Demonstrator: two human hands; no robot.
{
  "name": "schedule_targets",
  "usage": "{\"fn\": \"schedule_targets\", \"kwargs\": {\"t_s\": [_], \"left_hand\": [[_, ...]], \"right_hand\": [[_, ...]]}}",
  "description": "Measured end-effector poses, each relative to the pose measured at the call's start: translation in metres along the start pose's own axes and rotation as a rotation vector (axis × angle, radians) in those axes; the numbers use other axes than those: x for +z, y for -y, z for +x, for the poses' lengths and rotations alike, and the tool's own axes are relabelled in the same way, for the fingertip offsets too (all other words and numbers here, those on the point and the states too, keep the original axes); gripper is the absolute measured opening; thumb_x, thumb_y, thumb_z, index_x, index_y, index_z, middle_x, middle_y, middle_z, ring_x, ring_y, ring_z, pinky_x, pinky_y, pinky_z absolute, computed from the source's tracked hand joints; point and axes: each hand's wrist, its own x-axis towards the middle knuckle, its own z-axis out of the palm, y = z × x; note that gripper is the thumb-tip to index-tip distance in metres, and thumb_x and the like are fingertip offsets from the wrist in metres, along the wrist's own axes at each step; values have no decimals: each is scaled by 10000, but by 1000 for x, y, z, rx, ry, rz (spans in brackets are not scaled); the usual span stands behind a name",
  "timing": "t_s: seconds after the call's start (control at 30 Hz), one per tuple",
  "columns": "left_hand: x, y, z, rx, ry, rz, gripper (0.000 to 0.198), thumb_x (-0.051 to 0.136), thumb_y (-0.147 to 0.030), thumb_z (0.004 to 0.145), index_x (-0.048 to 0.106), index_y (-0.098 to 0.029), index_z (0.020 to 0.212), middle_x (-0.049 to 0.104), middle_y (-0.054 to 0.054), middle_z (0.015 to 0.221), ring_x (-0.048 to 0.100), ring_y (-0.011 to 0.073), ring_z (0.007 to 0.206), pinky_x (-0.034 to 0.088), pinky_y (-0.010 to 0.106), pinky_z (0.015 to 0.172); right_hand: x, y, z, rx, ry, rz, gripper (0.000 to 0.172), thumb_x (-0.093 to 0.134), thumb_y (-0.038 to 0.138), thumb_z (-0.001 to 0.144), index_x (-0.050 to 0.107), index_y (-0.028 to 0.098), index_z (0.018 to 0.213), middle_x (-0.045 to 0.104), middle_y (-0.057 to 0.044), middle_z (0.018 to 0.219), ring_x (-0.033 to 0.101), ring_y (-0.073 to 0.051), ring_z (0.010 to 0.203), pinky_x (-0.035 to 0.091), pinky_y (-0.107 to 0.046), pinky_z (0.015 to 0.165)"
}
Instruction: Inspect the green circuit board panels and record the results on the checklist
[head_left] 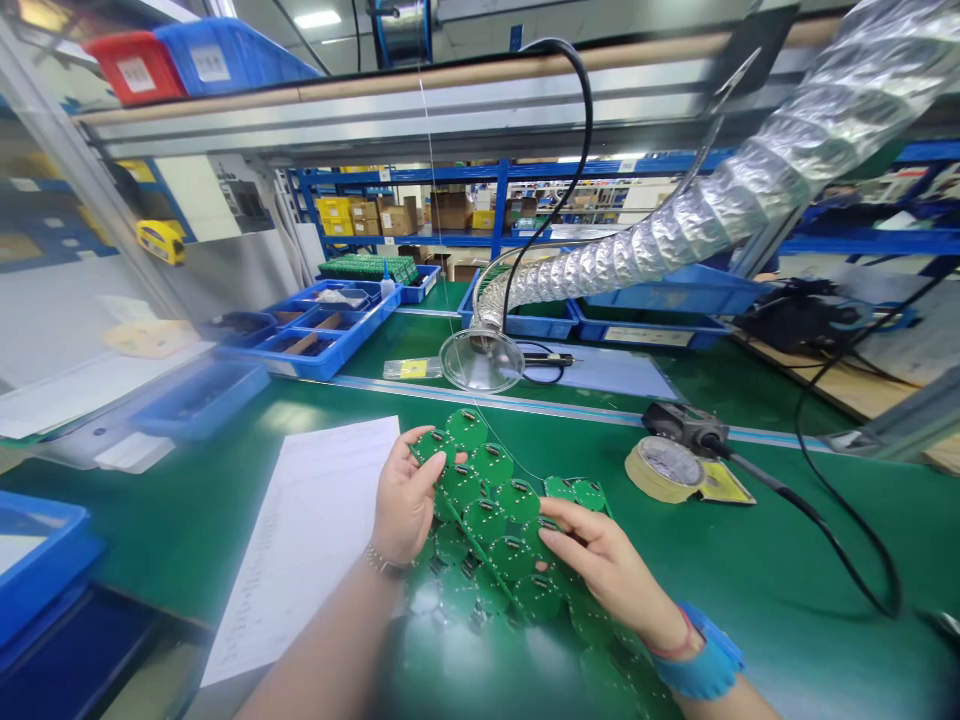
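Observation:
A green circuit board panel [489, 515] made of joined round boards is tilted up between my two hands. Small dark parts sit on its discs. My left hand [406, 495] pinches the upper left corner, thumb on the near face. At the right edge, my right hand [600, 565] grips the panel between thumb and fingers. More panels of the same kind [454, 590] lie on the bench beneath it, partly hidden. A thin wire hangs down to just behind the held panel.
A clear funnel [481, 362] on a silver foil duct [675, 235] hangs behind the panel. Printed paper [307, 540] lies at left, near blue parts trays [330, 360]. A tape roll [664, 470] and a black cable [810, 500] are at right. A shelf beam [420, 115] crosses overhead.

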Motion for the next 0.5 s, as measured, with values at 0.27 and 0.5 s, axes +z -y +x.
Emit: {"fn": "schedule_targets", "kwargs": {"t_s": [0.27,0.5], "left_hand": [[0,-3,-2,-2,30,-48,291,613,-193,722,457,-226,966,588,-38,768,643,176,753,470,308,688],[1,0,-2,31,-33,50,307,652,-186,684,469,-221,928,565,-55,741,592,93,669,451,226,661]], "right_hand": [[-2,3,0,-14,-1,-73,312,513,290,821,556,315,1129,582,3,860,554,-129,709,579,-267,602],[0,6,-3,-109,-38,-393,311,474,289,837,562,258,1134,635,-22,899,595,-143,687,549,-275,622]]}}
